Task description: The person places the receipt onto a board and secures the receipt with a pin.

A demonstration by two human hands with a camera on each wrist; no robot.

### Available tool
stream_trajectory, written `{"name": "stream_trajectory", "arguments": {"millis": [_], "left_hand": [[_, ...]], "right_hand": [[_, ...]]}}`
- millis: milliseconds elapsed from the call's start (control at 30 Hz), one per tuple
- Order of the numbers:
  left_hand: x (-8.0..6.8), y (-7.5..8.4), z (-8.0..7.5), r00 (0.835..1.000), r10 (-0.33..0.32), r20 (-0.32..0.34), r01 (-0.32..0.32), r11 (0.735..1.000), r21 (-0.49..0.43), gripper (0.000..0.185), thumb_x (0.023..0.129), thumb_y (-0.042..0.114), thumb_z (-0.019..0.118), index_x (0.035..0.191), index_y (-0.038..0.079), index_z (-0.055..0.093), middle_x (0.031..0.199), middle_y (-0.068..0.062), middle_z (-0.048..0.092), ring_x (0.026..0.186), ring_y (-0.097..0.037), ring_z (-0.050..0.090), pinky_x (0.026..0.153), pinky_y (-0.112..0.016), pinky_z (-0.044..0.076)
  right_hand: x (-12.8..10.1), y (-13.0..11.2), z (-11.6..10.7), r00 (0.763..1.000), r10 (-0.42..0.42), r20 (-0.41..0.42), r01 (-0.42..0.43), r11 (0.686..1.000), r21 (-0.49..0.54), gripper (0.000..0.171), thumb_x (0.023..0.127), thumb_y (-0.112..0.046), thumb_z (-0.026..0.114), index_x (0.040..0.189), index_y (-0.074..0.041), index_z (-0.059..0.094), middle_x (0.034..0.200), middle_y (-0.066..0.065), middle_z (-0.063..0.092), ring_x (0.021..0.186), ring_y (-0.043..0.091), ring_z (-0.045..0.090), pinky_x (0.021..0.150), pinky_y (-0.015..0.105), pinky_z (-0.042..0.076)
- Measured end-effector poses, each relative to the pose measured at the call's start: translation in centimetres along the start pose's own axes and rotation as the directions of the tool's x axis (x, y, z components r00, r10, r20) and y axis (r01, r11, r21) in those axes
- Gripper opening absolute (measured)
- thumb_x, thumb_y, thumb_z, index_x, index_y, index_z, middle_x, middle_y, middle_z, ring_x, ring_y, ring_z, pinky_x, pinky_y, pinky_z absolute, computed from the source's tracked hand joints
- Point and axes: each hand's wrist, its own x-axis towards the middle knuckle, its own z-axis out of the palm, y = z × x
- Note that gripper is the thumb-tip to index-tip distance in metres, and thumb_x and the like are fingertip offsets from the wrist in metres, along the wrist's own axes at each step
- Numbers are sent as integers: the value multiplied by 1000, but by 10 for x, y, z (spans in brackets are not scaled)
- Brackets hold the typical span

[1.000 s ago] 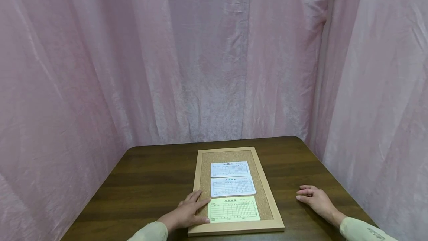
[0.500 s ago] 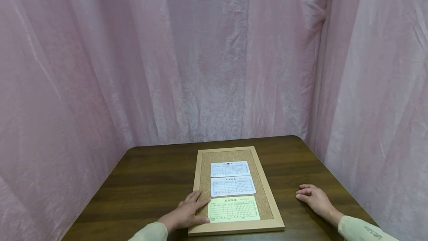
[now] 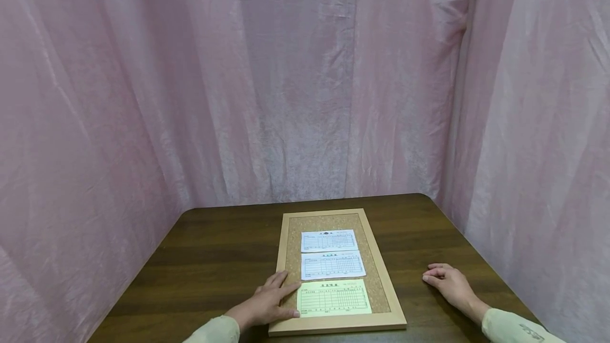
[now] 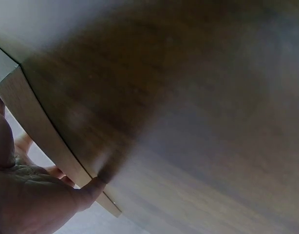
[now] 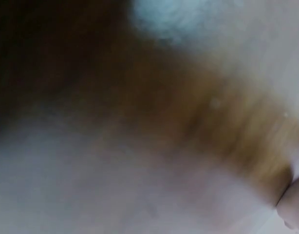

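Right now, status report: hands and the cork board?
Left hand flat on cork board frame beside yellow slip. Right hand resting on table. Nothing between.

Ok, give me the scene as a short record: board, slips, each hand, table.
board: cork board, wooden frame, flat on table
slips: two white slips, yellow slip nearest the person
left hand: fingers straight, resting on the board's left frame, touching the yellow slip's edge
right hand: resting on table, right of board, holding nothing
surround: pink curtains
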Motion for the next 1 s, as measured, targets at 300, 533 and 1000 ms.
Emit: {"name": "stream_trajectory", "arguments": {"millis": [300,533,1000], "left_hand": [[0,2,-3,1000,-1,4,1,1000,-3,74,88,55,69,149,20,48,159,-24,22,145,-47,17,100,-73,27],[0,4,-3,1000,-2,8,2,1000,-3,73,88,54,69,150,20,48,159,-25,21,145,-47,17,100,-73,26],[-1,7,-4,1000,-16,12,16,1000,-6,74,88,53,69,150,20,48,159,-24,21,145,-47,17,100,-75,25]], "right_hand": [[0,-1,-3,1000,20,-1,-20,999,48,13,91,-21,74,92,-8,77,116,18,68,113,41,60,92,49,46],[2,-1,-8,995,93,44,-97,990,100,22,95,-24,69,101,-4,77,119,18,68,117,40,58,96,48,46],[8,-9,-19,981,165,107,-178,976,129,25,99,-22,63,108,-1,73,110,13,70,109,34,61,87,45,48]]}}
